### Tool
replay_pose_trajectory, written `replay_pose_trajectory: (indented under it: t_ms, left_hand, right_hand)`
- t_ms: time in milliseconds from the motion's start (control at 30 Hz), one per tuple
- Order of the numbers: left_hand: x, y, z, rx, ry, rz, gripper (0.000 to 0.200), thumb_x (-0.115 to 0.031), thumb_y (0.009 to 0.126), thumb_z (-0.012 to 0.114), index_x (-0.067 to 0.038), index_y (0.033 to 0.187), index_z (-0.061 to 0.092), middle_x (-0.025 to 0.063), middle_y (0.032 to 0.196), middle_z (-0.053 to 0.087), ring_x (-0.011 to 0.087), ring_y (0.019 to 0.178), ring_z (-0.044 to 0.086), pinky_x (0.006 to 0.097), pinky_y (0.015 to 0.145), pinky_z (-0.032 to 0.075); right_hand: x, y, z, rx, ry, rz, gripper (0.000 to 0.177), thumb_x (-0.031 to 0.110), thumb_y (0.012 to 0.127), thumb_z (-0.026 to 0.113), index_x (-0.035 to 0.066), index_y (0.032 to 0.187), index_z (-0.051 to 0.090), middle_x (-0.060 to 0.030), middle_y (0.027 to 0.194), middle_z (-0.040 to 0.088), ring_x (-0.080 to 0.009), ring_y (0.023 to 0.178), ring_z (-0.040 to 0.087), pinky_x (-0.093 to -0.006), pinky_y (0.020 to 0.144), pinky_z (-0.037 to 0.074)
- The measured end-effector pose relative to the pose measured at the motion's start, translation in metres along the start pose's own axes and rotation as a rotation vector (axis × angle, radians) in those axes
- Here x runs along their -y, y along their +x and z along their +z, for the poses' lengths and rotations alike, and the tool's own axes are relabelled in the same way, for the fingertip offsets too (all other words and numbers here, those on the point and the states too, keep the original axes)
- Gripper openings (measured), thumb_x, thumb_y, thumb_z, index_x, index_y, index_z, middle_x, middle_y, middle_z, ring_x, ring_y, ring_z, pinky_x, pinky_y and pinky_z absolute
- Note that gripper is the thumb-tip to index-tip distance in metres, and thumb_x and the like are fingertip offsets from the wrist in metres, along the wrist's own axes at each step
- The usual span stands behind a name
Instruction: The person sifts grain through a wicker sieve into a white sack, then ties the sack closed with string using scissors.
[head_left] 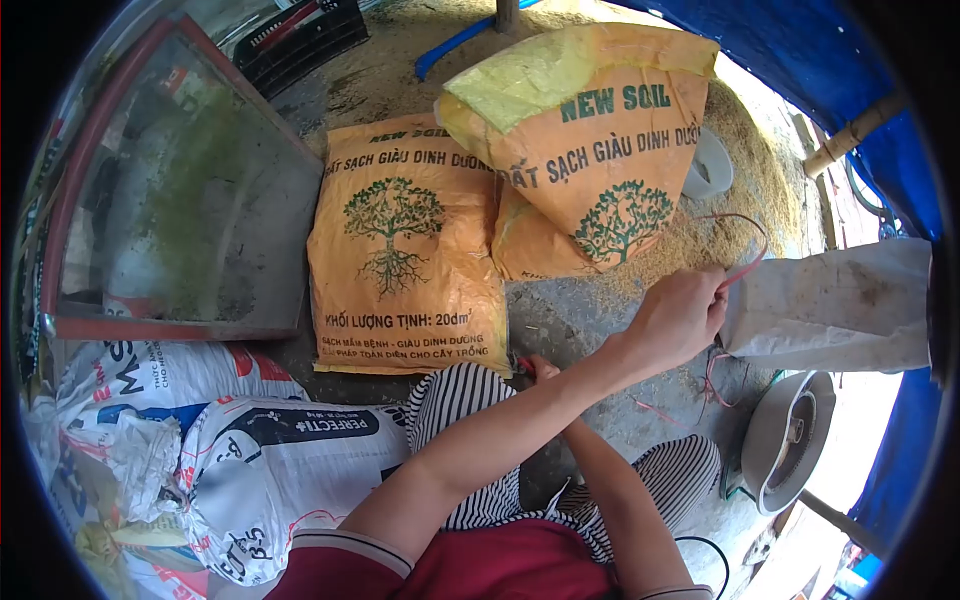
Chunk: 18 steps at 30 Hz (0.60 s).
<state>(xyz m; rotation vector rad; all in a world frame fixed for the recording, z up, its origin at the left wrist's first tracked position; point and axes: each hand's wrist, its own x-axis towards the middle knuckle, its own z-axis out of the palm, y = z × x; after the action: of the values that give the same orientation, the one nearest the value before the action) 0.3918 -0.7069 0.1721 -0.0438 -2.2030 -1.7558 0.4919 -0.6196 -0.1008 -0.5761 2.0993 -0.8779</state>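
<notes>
My arms cross. My left hand [680,318] reaches to the right, its fingers closed on a thin red string [764,245] that curves up in a loop, beside a whitish sack [830,308]. Lower down, my right hand [543,370] is partly behind my left forearm, closed on a small red item [525,365] by the lower right corner of an orange soil bag [405,240]. That bag lies flat. A second orange bag [600,150], with its yellow end folded over, overlaps its upper right side.
A red-framed mesh panel [180,200] leans at the left, above white printed sacks [290,460]. A round metal-rimmed basin [790,440] stands at the right. Loose red string [712,385] lies on the floor, near scattered husks [760,170]. A blue tarp [850,70] hangs upper right.
</notes>
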Motion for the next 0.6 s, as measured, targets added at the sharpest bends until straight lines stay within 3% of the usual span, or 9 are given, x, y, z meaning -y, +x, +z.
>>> replay_pose_trajectory:
  t_ms: [67,100,167,300,367,467,533,600]
  left_hand:
    - [0.002,0.0,-0.002,-0.011,-0.005,0.0,0.012,-0.009,0.079,0.055,0.003,0.08,0.054,0.0165,0.061,0.058,0.031,0.058,0.059,0.0395,0.053,0.044]
    - [0.002,0.001,-0.004,-0.004,-0.008,-0.004,0.012,-0.009,0.079,0.055,0.003,0.081,0.054,0.0165,0.061,0.058,0.031,0.058,0.059,0.0392,0.053,0.043]
    - [-0.001,0.001,-0.008,-0.001,-0.016,-0.007,0.012,-0.009,0.079,0.055,0.003,0.082,0.053,0.0165,0.061,0.057,0.0311,0.058,0.059,0.0388,0.053,0.043]
    - [-0.012,0.003,-0.019,-0.046,-0.073,0.033,0.012,-0.008,0.079,0.056,0.002,0.082,0.053,0.0153,0.06,0.057,0.0293,0.056,0.059,0.0366,0.052,0.043]
    - [-0.014,0.003,-0.029,-0.084,-0.078,0.068,0.011,-0.008,0.079,0.056,0.002,0.082,0.053,0.0148,0.059,0.057,0.028,0.055,0.059,0.0358,0.051,0.043]
    - [-0.015,0.003,-0.04,-0.09,-0.08,0.012,0.009,-0.006,0.079,0.056,0.002,0.081,0.052,0.0135,0.058,0.056,0.0253,0.052,0.058,0.035,0.05,0.042]
    - [-0.009,0.003,-0.041,-0.171,-0.04,0.05,0.008,-0.005,0.08,0.055,0.002,0.079,0.052,0.0132,0.057,0.055,0.0238,0.05,0.057,0.0346,0.049,0.042]
    - [-0.009,0.001,-0.041,-0.167,-0.059,0.055,0.007,-0.005,0.08,0.054,0.001,0.079,0.052,0.0124,0.057,0.055,0.0229,0.049,0.057,0.034,0.048,0.042]
  right_hand:
    - [-0.006,0.001,-0.003,-0.171,0.44,-0.077,0.037,0.013,0.07,0.064,0.005,0.105,0.052,-0.0168,0.086,0.06,-0.0347,0.084,0.058,-0.041,0.07,0.046]
    - [0.005,0.002,-0.012,-0.171,0.433,-0.083,0.037,0.013,0.07,0.064,0.005,0.105,0.052,-0.0168,0.086,0.06,-0.0347,0.084,0.058,-0.041,0.07,0.046]
    - [0.049,0.0,-0.042,-0.165,0.073,-0.124,0.034,0.016,0.072,0.064,0.005,0.102,0.052,-0.0174,0.084,0.06,-0.0347,0.081,0.059,-0.0411,0.069,0.047]
    - [0.11,0.025,-0.044,-0.232,-0.282,-0.157,0.03,0.018,0.074,0.064,0.005,0.099,0.052,-0.018,0.082,0.06,-0.0349,0.078,0.059,-0.0408,0.067,0.047]
    - [0.139,0.04,-0.038,-0.031,-0.131,-0.274,0.031,0.015,0.078,0.06,0.003,0.105,0.048,-0.0229,0.087,0.06,-0.0374,0.083,0.058,-0.0431,0.07,0.047]
    - [0.169,0.049,-0.026,0.047,0.021,-0.354,0.027,0.015,0.078,0.06,0.001,0.099,0.05,-0.0233,0.088,0.059,-0.0366,0.085,0.058,-0.0423,0.072,0.047]
    - [0.163,0.054,-0.015,0.133,-0.031,-0.382,0.03,0.016,0.079,0.06,0.001,0.103,0.051,-0.0206,0.091,0.061,-0.0332,0.086,0.06,-0.0394,0.073,0.047]
    - [0.148,0.056,0.004,0.345,0.02,-0.49,0.035,0.017,0.08,0.058,0.001,0.11,0.051,-0.0177,0.094,0.062,-0.0283,0.085,0.061,-0.0358,0.074,0.047]
